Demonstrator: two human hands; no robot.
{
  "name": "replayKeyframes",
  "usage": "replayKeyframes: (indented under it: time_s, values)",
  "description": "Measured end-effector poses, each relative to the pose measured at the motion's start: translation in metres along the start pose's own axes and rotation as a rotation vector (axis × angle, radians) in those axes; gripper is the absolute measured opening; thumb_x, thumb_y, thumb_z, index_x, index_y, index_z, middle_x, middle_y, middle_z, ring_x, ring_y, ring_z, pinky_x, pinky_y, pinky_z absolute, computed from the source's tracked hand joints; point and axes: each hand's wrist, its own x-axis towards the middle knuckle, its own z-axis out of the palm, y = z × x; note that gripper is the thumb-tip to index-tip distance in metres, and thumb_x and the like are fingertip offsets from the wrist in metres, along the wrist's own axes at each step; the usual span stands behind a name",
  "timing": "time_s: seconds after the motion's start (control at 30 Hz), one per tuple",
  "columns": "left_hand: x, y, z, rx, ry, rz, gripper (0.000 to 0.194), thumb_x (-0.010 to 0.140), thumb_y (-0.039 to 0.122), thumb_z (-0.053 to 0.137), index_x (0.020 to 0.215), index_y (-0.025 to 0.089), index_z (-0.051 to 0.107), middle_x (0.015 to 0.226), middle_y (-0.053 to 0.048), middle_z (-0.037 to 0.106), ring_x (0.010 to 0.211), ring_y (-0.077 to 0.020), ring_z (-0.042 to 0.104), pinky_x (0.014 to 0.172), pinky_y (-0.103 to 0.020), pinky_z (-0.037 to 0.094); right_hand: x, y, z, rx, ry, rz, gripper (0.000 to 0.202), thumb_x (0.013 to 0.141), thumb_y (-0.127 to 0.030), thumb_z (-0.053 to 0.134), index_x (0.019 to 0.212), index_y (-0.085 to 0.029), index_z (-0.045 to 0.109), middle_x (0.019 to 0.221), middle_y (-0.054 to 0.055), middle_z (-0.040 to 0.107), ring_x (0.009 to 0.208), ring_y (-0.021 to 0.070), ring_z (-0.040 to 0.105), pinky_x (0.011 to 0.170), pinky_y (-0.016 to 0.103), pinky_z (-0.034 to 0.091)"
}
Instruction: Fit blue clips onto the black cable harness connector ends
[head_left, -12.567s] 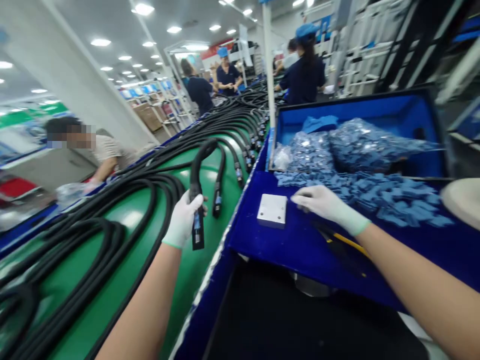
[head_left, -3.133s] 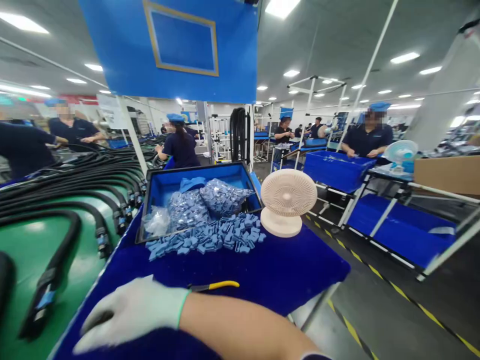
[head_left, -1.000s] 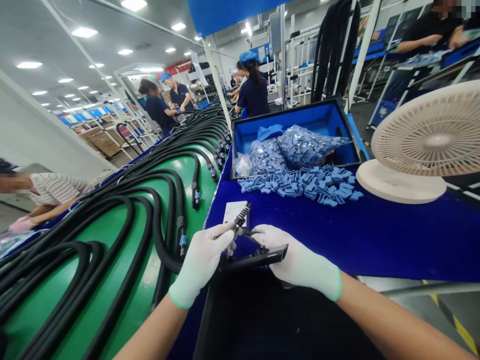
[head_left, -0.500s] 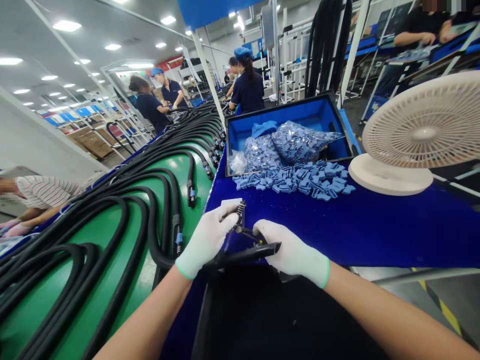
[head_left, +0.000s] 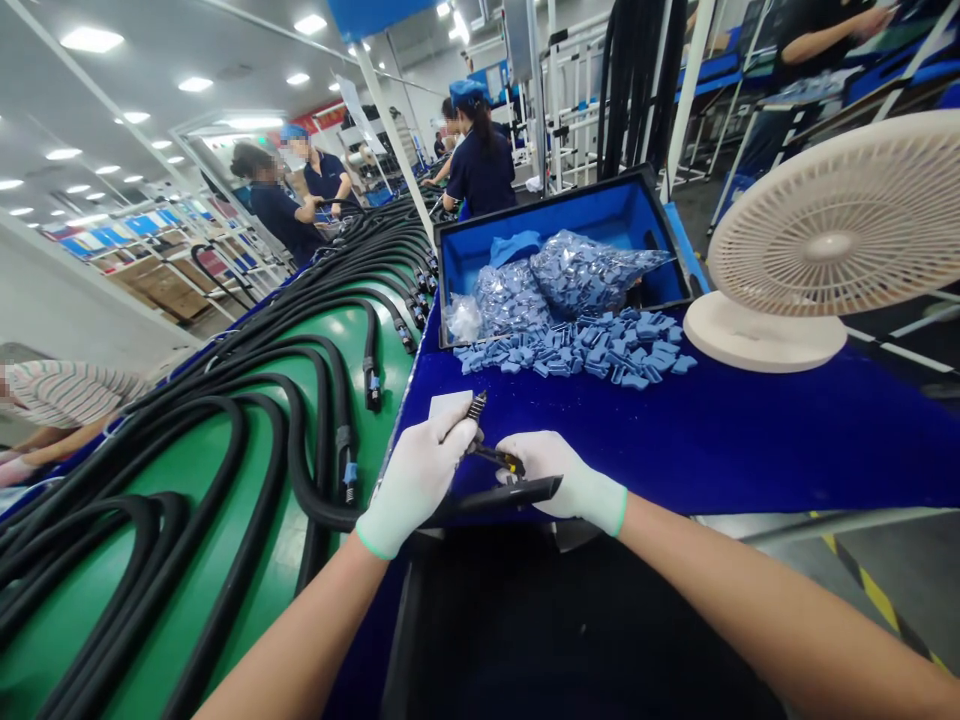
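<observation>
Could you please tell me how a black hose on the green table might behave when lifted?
The hose would probably flex without kinking, as it lies in smooth, wide curves. Being thick and long, it may feel heavy and sag between supports. It looks round, so it might roll slightly if nudged.

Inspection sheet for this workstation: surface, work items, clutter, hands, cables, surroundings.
Surface: blue-covered table; pale block partly behind left hand.
Work items: ribbed connector, black-and-yellow tool.
Clutter: loose blue clips before blue bin with filled bags; beige fan at right.
Hands: left hand grips connector; right hand holds tool, partly hidden.
Cables: many black cables, some looped, on green surface.
Surroundings: co-workers; striped floor tape.
</observation>
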Motion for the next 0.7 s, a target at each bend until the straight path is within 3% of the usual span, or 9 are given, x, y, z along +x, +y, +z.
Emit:
replayKeyframes:
  time_s: [0.1, 0.17, 0.3, 0.37, 0.47, 0.57, 0.63, 0.7]
  values:
    - [0.001, -0.004, 0.002, -0.176, 0.003, 0.007, 0.038, 0.100, 0.039, 0.060, 0.134, 0.025, 0.070, 0.137, -0.001, 0.068, 0.127, -0.0279, 0.060, 0.115, -0.036, 0.042, -0.006, -0.001, -0.012, -0.047, -0.042, -0.085, 0.009, 0.082, -0.013, 0.060, 0.083, -0.020, 0.055, 0.083, 0.002, 0.065, 0.075, 0.0174, 0.059, 0.071, 0.027, 0.039]
    - [0.002, -0.010, 0.008, -0.408, -0.021, -0.032, 0.041, 0.097, 0.041, 0.067, 0.133, 0.022, 0.070, 0.129, -0.006, 0.070, 0.115, -0.0265, 0.064, 0.105, -0.036, 0.048, -0.013, 0.000, -0.027, -0.166, -0.080, -0.091, 0.007, 0.081, -0.014, 0.062, 0.085, -0.019, 0.058, 0.086, 0.005, 0.065, 0.081, 0.0207, 0.060, 0.078, 0.031, 0.042]
    - [0.005, -0.031, 0.020, -1.007, -0.099, -0.196, 0.047, 0.092, 0.040, 0.076, 0.134, 0.020, 0.065, 0.112, -0.009, 0.067, 0.089, -0.0170, 0.062, 0.078, -0.028, 0.054, -0.030, 0.000, -0.052, -0.484, 0.041, 0.134, 0.015, 0.080, -0.012, 0.065, 0.095, -0.014, 0.067, 0.098, 0.015, 0.067, 0.103, 0.0325, 0.060, 0.097, 0.048, 0.041]
    - [0.005, -0.038, 0.021, -1.136, -0.139, -0.207, 0.047, 0.091, 0.034, 0.078, 0.134, 0.022, 0.064, 0.118, -0.009, 0.064, 0.093, -0.0160, 0.062, 0.082, -0.028, 0.055, -0.038, -0.003, -0.056, -0.382, 0.107, 0.178, 0.036, 0.079, -0.018, 0.073, 0.115, -0.013, 0.068, 0.115, 0.018, 0.067, 0.116, 0.0364, 0.057, 0.103, 0.052, 0.041]
    - [0.002, -0.035, 0.016, -0.998, -0.121, -0.157, 0.050, 0.091, 0.033, 0.075, 0.138, 0.024, 0.062, 0.133, -0.010, 0.062, 0.107, -0.0215, 0.063, 0.092, -0.034, 0.055, -0.046, -0.013, -0.046, 0.227, 0.046, 0.285, 0.073, 0.075, -0.037, 0.085, 0.140, -0.019, 0.057, 0.126, 0.014, 0.067, 0.106, 0.0312, 0.066, 0.093, 0.045, 0.053]
    - [-0.004, -0.023, 0.012, -0.548, -0.098, -0.080, 0.043, 0.092, 0.030, 0.070, 0.135, 0.023, 0.067, 0.133, -0.008, 0.067, 0.118, -0.0277, 0.062, 0.103, -0.040, 0.050, -0.045, -0.023, -0.022, 0.853, 0.032, 0.500, 0.063, 0.084, -0.040, 0.074, 0.139, -0.017, 0.054, 0.112, 0.012, 0.070, 0.075, 0.0225, 0.071, 0.069, 0.039, 0.059]
    - [-0.008, -0.014, 0.011, -0.297, -0.180, -0.021, 0.035, 0.092, 0.024, 0.067, 0.127, 0.023, 0.072, 0.125, -0.005, 0.071, 0.118, -0.0286, 0.062, 0.108, -0.041, 0.045, -0.041, -0.027, -0.009, 1.015, 0.142, 0.534, 0.048, 0.082, -0.029, 0.070, 0.127, -0.015, 0.058, 0.102, 0.009, 0.070, 0.070, 0.0202, 0.070, 0.066, 0.037, 0.059]
    - [-0.012, -0.007, 0.012, -0.155, -0.295, 0.063, 0.031, 0.093, 0.022, 0.064, 0.122, 0.026, 0.075, 0.117, -0.003, 0.073, 0.114, -0.0276, 0.063, 0.105, -0.040, 0.045, -0.036, -0.030, -0.002, 1.004, 0.260, 0.471, 0.047, 0.074, -0.016, 0.072, 0.120, -0.016, 0.062, 0.101, 0.006, 0.070, 0.078, 0.0194, 0.070, 0.072, 0.034, 0.059]
